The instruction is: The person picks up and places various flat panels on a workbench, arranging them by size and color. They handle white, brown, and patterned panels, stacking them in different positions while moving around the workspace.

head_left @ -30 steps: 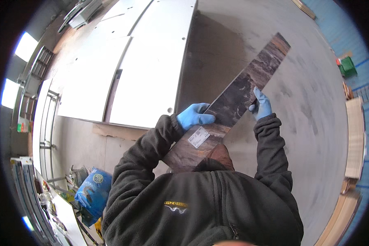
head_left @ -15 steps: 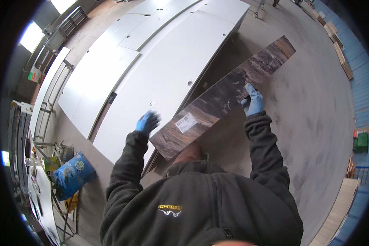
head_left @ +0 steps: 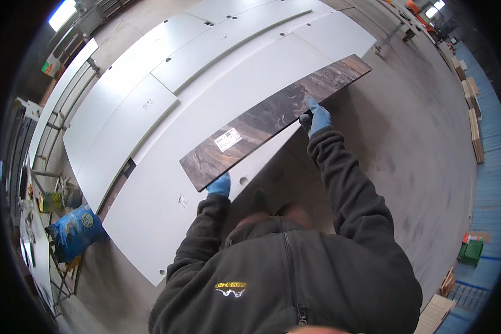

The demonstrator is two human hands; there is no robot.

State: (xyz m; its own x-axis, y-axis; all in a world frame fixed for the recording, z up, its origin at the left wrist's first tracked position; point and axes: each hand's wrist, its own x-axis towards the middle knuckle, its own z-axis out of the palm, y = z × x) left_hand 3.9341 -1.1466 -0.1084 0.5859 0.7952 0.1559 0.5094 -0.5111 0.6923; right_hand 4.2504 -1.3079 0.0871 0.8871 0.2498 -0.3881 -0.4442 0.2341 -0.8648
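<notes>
A long, narrow panel (head_left: pixel 273 118) with a dark brown marbled face is held out in front of me, slanting up to the right. Near its left end sits a white printed label (head_left: pixel 227 140). My right hand (head_left: pixel 319 118), in a blue glove with dark fingertips, grips the near edge right of the middle, with a finger over the top face. My left hand (head_left: pixel 220 185), also gloved, holds the near edge by the left end; its fingers are hidden under the panel. Below lies a large white board (head_left: pixel 167 206) with round holes, partly covered by the panel.
More white boards (head_left: pixel 114 117) lie overlapping at the far left. On the left stand a metal rack (head_left: pixel 55 125) and a blue bag (head_left: pixel 78 231). Wooden strips (head_left: pixel 475 133) and a green box (head_left: pixel 471 252) are along the right, by a blue floor strip (head_left: pixel 492 145).
My left hand has come from above the white board to the panel's left end. The panel has swung to a flatter slant and now lies over the white board. My view has shifted.
</notes>
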